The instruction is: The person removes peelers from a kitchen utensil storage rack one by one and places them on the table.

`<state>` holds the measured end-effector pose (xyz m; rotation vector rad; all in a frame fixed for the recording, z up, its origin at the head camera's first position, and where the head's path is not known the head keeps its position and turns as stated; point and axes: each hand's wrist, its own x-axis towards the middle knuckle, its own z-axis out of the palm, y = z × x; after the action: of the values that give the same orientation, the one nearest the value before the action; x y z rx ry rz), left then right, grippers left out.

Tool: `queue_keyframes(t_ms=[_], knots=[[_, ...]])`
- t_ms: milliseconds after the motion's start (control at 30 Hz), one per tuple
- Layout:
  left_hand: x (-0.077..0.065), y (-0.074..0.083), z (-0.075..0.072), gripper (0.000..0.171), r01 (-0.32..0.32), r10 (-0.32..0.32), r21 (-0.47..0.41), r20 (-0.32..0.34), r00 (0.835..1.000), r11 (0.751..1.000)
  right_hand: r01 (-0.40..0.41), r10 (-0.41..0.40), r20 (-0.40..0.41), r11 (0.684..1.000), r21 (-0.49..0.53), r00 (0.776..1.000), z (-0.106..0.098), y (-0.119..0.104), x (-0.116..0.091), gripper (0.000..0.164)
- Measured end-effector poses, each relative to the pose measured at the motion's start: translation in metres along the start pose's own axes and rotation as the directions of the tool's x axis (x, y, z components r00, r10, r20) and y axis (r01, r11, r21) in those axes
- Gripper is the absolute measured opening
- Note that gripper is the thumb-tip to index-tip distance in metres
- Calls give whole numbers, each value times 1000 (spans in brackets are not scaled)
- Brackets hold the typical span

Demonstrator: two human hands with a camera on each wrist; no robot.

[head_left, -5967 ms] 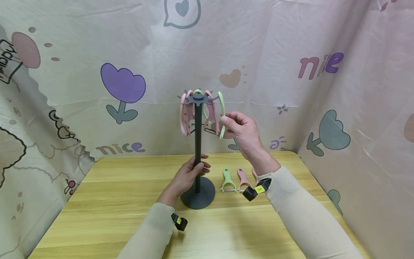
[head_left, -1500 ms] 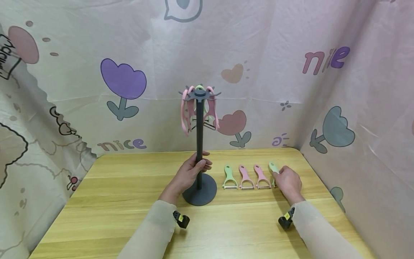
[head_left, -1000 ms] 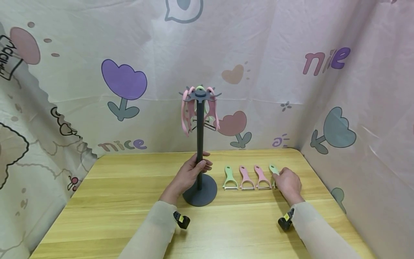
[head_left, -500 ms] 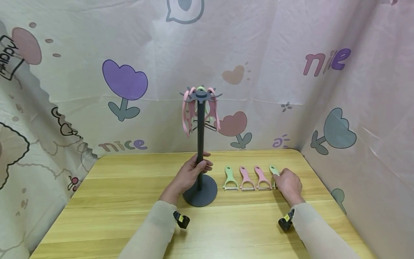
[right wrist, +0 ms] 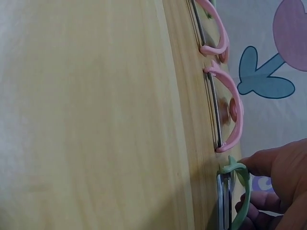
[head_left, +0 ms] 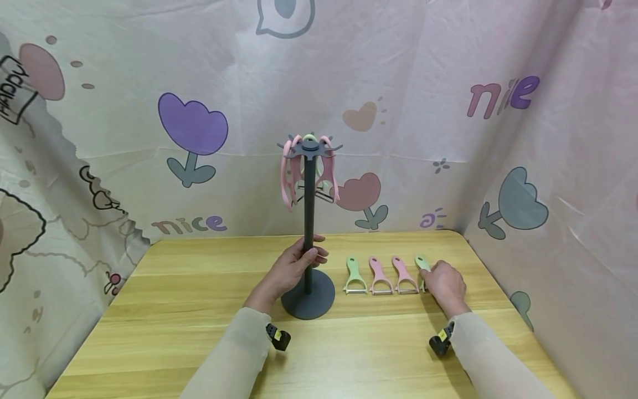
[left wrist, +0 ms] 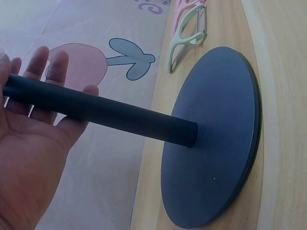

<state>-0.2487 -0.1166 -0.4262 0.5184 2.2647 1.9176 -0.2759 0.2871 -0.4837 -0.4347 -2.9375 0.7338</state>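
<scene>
My left hand [head_left: 288, 270] holds the dark pole of an upright rack [head_left: 309, 221], thumb in front and fingers behind it. Several peelers hang from the hooks at its top, among them a pink peeler [head_left: 328, 169] and a green peeler [head_left: 309, 136] at the back. At the right end of a row on the table, my right hand [head_left: 447, 284] pinches a green peeler [head_left: 421, 262]. In the right wrist view, thumb and fingers are at that peeler's curved green frame [right wrist: 245, 184]; the blade end is at the tabletop. The hand partly hides it in the head view.
Left of the held peeler lie two pink peelers, the nearer pink one [head_left: 402, 272] and another pink one [head_left: 379, 274], then a green one [head_left: 353, 271]. The rack's round base [head_left: 319, 306] stands on the wooden table [head_left: 189, 321]. A patterned cloth [head_left: 249, 83] hangs behind.
Six seconds ago my right hand held a green peeler at the rack's right hook; now that hook is bare and the hand is down at the row's right end. Little differs since 1.5 seconds ago.
</scene>
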Motion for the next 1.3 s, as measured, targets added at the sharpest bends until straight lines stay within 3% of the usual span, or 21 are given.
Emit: queue_keyframes(t_ms=[733,1067,1300], knots=[[0,-2,1,40,-50,50,-19,2,999,999,-16,16,-17,1000,-22,1000,-1,-1,-1,40],[0,-2,1,43,-61,61,-18,5,998,998,55,-55,-55,998,7,997,0,-6,-2,56],[0,-2,2,43,-50,50,-19,-9,999,999,128,-114,-142,987,97,983,3,-19,-8,53]])
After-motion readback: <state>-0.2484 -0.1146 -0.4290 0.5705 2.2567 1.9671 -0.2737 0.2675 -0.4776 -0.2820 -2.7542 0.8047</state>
